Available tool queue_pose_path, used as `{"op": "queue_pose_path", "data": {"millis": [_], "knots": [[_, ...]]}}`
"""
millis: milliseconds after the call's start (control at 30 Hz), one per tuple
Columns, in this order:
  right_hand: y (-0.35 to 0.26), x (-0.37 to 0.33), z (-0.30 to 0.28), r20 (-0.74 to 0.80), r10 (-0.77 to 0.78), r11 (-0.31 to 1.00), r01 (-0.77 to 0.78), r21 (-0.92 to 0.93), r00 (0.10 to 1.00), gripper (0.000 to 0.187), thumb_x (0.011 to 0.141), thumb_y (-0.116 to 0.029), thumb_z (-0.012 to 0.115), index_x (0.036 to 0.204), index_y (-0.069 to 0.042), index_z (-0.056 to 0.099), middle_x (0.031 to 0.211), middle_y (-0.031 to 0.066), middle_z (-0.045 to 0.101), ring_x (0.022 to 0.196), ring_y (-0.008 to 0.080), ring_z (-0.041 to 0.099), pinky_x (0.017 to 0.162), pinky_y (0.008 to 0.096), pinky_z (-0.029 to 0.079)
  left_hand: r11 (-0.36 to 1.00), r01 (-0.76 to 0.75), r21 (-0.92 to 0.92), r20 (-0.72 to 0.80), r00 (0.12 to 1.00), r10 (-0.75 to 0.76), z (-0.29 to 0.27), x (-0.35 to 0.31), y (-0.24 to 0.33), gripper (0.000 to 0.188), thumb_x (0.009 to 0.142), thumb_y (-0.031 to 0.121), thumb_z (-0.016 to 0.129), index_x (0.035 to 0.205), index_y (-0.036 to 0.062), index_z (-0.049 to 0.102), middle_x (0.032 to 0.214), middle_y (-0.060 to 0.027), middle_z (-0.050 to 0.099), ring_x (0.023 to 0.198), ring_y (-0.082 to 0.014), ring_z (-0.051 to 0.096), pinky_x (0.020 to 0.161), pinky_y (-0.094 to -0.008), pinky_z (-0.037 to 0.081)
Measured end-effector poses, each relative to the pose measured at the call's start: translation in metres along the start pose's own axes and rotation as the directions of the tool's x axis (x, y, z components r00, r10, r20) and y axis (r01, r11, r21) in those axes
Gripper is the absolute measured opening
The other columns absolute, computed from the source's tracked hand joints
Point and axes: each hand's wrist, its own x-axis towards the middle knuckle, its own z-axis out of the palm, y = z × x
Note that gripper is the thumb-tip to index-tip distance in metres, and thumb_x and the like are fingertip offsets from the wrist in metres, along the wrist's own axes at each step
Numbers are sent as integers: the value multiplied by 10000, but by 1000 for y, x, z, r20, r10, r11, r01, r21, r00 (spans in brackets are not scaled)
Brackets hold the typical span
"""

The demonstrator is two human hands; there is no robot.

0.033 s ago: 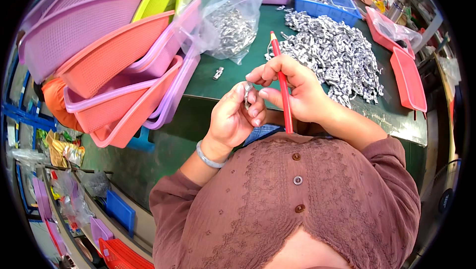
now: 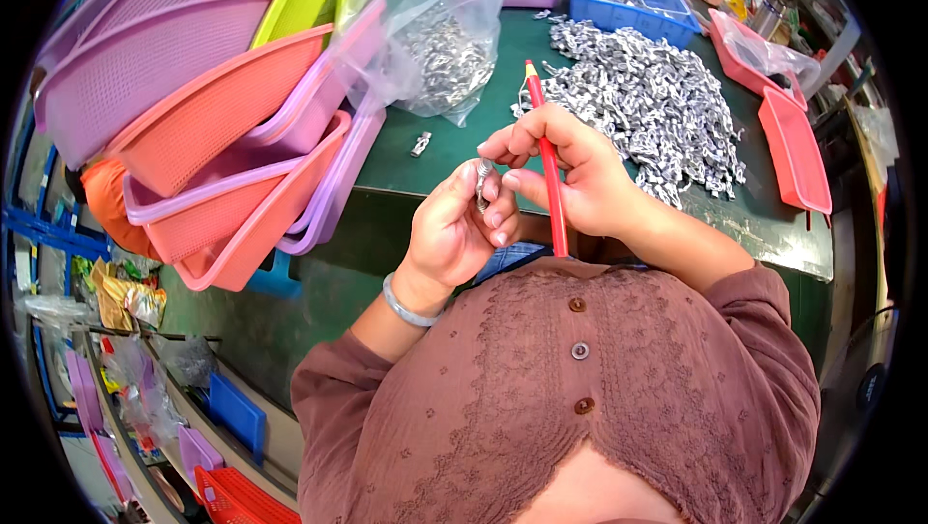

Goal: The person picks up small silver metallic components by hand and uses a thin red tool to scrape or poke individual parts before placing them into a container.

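My left hand (image 2: 456,227) is closed, pinching a few small silvery metal pieces (image 2: 482,186) stacked between thumb and fingers. Just beside it, my right hand (image 2: 570,171) holds a long red pencil (image 2: 553,181) with a pale yellow upper end, tucked among the fingers. The right fingertips hover close to the metal pieces; whether they touch is unclear. Past my hands, a large heap of small silvery metal parts (image 2: 667,108) covers the green table (image 2: 401,171). One loose metal part (image 2: 420,144) lies apart from it, left of my hands.
Stacked purple, orange and green plastic baskets (image 2: 217,99) lean at the left table edge. A clear plastic bag (image 2: 445,50) of metal parts stands beside them. At the back sits a blue divided tray (image 2: 633,12); red trays (image 2: 795,152) lie at the right edge.
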Motion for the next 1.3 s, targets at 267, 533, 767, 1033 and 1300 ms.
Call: {"op": "queue_pose_path", "data": {"millis": [267,533,767,1033,1300], "knots": [[12,-18,-33,-79,-81,990,71,-124,994,169,801,29,574,940,-21,491,922,73,582,814,111,558,731,250,465,959,240,-151,105,969,-225,2,31,-23,348,962,343,277,837,93,485,615,-32,452,516,-163,433,532,-291,374],[26,-26,-61,-141,86,973,-52,225,986,137,811,3,584,913,-14,494,823,46,542,739,104,564,659,234,475,921,247,301,-245,954,-175,23,50,-26,388,954,345,302,934,26,521,768,-65,566,646,-174,561,596,-265,455],[34,-27,-69,-188,95,965,-44,257,978,174,785,23,599,903,-16,476,816,41,538,745,109,554,678,247,476,837,208,506,-257,963,-84,27,62,-30,279,930,263,407,985,23,539,707,-52,562,590,-133,547,552,-233,442],[42,-32,-81,-197,97,973,-51,225,976,134,791,32,581,876,-17,490,814,40,544,751,109,557,684,249,473,797,205,568,-294,955,-36,28,74,-39,234,907,225,476,975,21,570,656,-33,539,550,-108,515,516,-209,413],[47,-38,-92,-211,92,970,-39,242,973,127,793,31,579,883,-16,502,803,40,554,748,107,557,684,242,465,782,215,585,-281,958,-53,29,83,-44,206,912,195,485,998,17,540,690,-21,551,572,-92,521,532,-210,432]]}}
